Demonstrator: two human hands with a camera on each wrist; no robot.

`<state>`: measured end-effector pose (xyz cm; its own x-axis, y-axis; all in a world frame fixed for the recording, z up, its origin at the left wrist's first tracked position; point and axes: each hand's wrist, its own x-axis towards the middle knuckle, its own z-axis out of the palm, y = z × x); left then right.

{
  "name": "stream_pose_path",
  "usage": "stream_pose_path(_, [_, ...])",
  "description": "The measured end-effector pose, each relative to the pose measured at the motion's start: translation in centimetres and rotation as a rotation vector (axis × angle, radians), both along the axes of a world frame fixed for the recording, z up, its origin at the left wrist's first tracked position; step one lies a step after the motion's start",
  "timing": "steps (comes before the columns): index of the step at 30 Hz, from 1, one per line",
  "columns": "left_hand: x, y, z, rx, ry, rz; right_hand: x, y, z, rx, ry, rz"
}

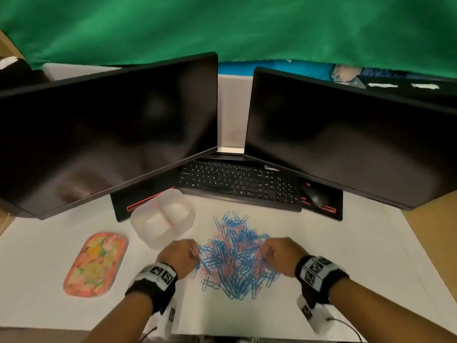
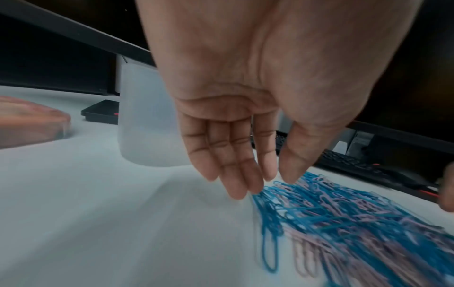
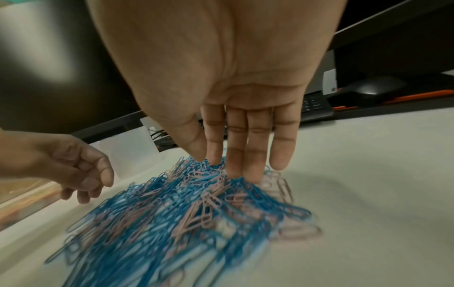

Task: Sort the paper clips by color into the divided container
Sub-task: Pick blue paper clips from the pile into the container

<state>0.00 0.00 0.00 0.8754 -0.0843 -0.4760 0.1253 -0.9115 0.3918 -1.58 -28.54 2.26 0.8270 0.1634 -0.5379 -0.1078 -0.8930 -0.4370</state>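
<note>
A heap of blue and pink paper clips (image 1: 235,256) lies on the white desk cover. Behind it to the left stands the translucent divided container (image 1: 184,220), with a pink strip across its middle wall; both halves look empty. My left hand (image 1: 188,252) hovers at the heap's left edge. Its fingers (image 2: 236,174) are straight, their tips just at the outermost blue clips (image 2: 319,209), and hold nothing. My right hand (image 1: 273,251) is at the heap's right edge, its straight fingers (image 3: 255,155) pressing down into the clips (image 3: 186,209).
Two dark monitors (image 1: 111,134) (image 1: 346,144) lean over the back of the desk, with a black keyboard (image 1: 237,181) and mouse (image 1: 315,196) under them. A floral oval tray (image 1: 96,263) lies at the left. Bare white cover extends around the heap.
</note>
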Motion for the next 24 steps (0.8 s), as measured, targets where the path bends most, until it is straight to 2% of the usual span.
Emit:
stream_pose_path(6, [1.8, 0.3, -0.9, 0.067, 0.057, 0.000, 6.0, 2.1, -0.2, -0.087, -0.071, 0.068])
stream_pose_path(11, [2.0, -0.1, -1.6, 0.065, 0.034, -0.012, 9.3, 3.1, -0.7, -0.107, -0.168, 0.149])
stream_pose_path(21, [0.6, 0.8, -3.0, 0.005, -0.042, 0.001, 11.0, 3.7, -3.9, -0.098, -0.186, 0.350])
stream_pose_path(24, [0.4, 1.1, -3.1, 0.017, -0.069, 0.030, 10.8, 3.3, -4.4, -0.076, -0.143, 0.327])
